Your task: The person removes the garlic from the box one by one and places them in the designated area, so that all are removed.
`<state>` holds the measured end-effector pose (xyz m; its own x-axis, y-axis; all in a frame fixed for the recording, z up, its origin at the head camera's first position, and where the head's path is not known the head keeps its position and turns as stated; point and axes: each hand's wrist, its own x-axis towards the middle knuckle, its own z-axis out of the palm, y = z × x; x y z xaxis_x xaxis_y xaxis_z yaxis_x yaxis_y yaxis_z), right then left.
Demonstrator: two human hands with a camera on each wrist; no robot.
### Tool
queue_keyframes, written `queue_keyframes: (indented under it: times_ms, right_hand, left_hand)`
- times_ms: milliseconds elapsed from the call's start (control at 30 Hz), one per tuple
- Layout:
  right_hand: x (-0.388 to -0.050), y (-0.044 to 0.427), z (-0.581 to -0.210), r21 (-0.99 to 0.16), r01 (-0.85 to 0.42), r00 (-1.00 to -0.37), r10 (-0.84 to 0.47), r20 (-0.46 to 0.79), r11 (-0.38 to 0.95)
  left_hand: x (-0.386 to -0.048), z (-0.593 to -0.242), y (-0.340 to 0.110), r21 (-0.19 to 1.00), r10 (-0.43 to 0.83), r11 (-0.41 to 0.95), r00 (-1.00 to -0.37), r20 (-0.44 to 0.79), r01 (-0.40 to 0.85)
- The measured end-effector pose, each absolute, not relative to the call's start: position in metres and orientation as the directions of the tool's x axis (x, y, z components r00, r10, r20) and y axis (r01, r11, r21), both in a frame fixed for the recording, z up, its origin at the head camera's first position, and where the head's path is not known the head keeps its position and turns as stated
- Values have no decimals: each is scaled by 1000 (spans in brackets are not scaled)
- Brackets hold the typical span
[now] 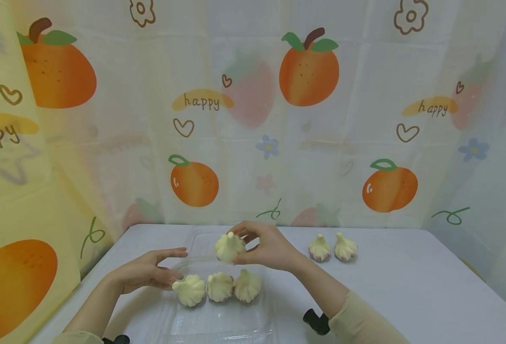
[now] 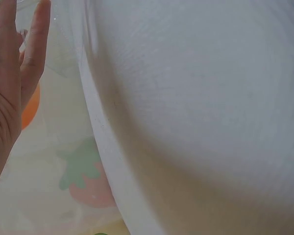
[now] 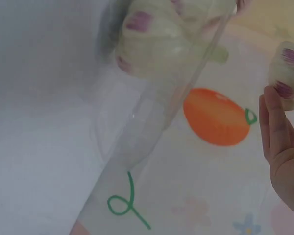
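My right hand [image 1: 274, 246] pinches a pale garlic bulb [image 1: 226, 249] between thumb and fingers, stem up, above a clear plastic box [image 1: 218, 325]. The same bulb [image 3: 286, 68] shows purple streaks at the right edge of the right wrist view. Three garlic bulbs stand in a row inside the box: a left one [image 1: 191, 290], a middle one [image 1: 220, 287] and a right one [image 1: 248, 286]. At the box's left side is my left hand [image 1: 143, 271], fingers stretched out, thumb close to the left bulb; whether it touches box or bulb I cannot tell.
Two more garlic bulbs, one [image 1: 319, 248] beside another [image 1: 346, 247], stand on the white table [image 1: 390, 286] to the right. The box's clear lid [image 1: 199, 241] appears raised at the back. A fruit-printed curtain [image 1: 244, 143] hangs behind the table.
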<state>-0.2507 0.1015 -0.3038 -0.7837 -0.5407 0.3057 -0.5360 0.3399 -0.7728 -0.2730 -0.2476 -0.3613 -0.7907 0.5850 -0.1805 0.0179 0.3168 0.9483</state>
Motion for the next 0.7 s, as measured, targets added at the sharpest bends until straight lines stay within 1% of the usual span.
queue_keyframes:
  times_ms: [300,500,700]
  right_hand:
    - [-264,133,-295,-779,-485,-857,-394,332,397]
    - [-274,156,-298,-806,-395,-915,-273,299,441]
    - [-283,184,-300,-836,-344,-939,-176,296,427]
  left_hand:
    - [-274,-361,-248,948,583,318,-792,-182,16]
    - [-274,-361,-247,949,586,315,-789,-183,15]
    - [-273,-360,-247,949,585,316,-790,-184,13]
